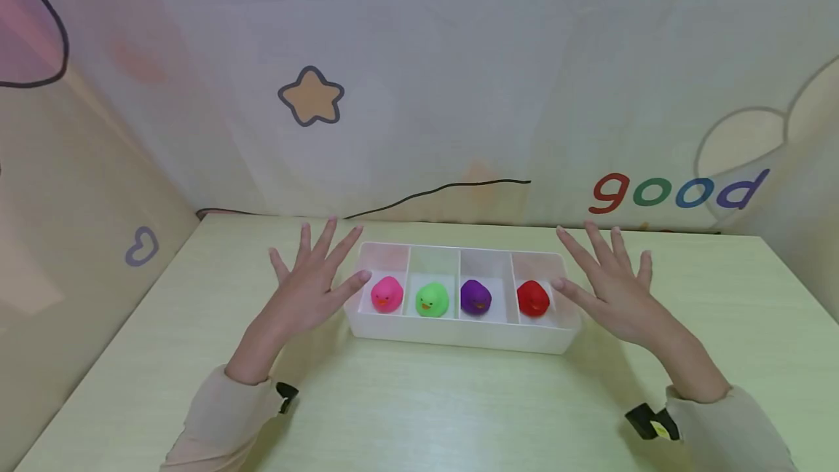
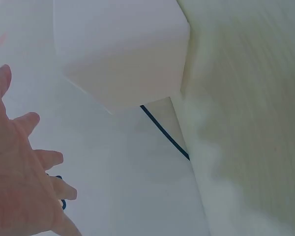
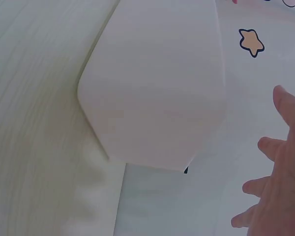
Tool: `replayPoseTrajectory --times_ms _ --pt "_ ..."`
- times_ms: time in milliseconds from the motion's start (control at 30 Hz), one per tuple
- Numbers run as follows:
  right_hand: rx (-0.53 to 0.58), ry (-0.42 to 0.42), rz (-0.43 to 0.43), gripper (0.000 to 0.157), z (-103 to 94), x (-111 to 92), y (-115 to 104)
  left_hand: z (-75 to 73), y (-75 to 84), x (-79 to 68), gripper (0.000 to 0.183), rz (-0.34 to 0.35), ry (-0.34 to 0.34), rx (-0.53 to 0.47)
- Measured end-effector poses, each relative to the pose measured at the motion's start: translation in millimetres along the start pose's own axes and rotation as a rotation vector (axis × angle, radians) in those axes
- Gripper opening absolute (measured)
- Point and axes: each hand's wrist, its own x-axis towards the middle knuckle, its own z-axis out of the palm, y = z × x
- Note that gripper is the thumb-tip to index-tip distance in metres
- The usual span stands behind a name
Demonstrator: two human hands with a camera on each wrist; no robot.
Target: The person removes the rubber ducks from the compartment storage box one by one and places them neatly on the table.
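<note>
1. Closest are two pale sleeves (image 1: 223, 414), at 8 and 4 o'clock from the white box (image 1: 459, 333).
2. The left hand (image 1: 311, 297) is at 9 o'clock, near the box's end. Its fingers are spread wide and it holds nothing.
3. The right hand (image 1: 616, 304) is at 3 o'clock, spread wide too, holding nothing.
4. The box sits on the table (image 1: 426, 414) between the hands. It has four little rooms.
5. Each room has one toy duck. From 9 to 3 o'clock: pink duck (image 1: 387, 294), green duck (image 1: 432, 300), purple duck (image 1: 475, 297), red duck (image 1: 534, 299).
6. Far back, the wall (image 1: 432, 93) has a star (image 1: 311, 97) at 11 o'clock.
</note>
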Motion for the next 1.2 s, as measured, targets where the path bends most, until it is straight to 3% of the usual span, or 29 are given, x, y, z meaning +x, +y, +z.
replayPoseTrajectory --times_ms 367,700,900,1200 --pt "0.231 -0.014 -0.067 0.066 1.2 2.8 -8.3 -0.7 -1.8 0.8 0.064 0.029 -0.027 -0.204" --pt "0.472 -0.025 -0.117 0.064 6.3 5.1 -11.0 3.1 -3.7 1.9 0.061 0.064 -0.060 -0.459" --pt "0.563 -0.031 -0.134 0.065 9.0 5.6 -12.4 4.3 -5.5 3.0 0.060 0.104 -0.056 -0.614" --pt "0.658 -0.046 -0.120 0.063 12.6 6.7 -12.6 4.0 -5.7 2.0 0.062 0.049 -0.069 -0.779"
